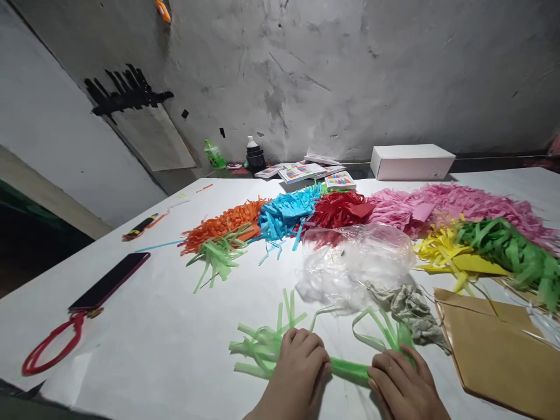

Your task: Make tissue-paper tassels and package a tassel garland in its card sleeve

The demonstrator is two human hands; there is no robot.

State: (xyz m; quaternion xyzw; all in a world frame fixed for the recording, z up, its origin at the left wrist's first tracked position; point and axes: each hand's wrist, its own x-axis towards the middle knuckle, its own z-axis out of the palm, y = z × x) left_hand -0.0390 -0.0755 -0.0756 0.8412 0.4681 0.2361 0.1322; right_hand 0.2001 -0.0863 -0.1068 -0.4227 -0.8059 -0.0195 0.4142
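Observation:
A light green tissue-paper tassel (349,370) lies across the white tabletop, its middle narrowed into a strand with fringed strips fanning out at both ends. My left hand (301,364) is closed around it near the left fringe. My right hand (405,379) grips the same tassel near the right fringe, fingers curled over it. Between the two hands the strand runs straight. Just beyond them lie a crumpled clear plastic bag (359,256) and a wadded grey cloth (413,312).
Fringed paper in orange (227,221), blue (289,210), red (343,211), pink (476,204), yellow (446,245) and dark green (511,245) spreads behind. Brown paper (503,350) sits at right; a phone (111,280) with a red strap and a cutter (140,226) at left. A white box (411,163) stands by the wall.

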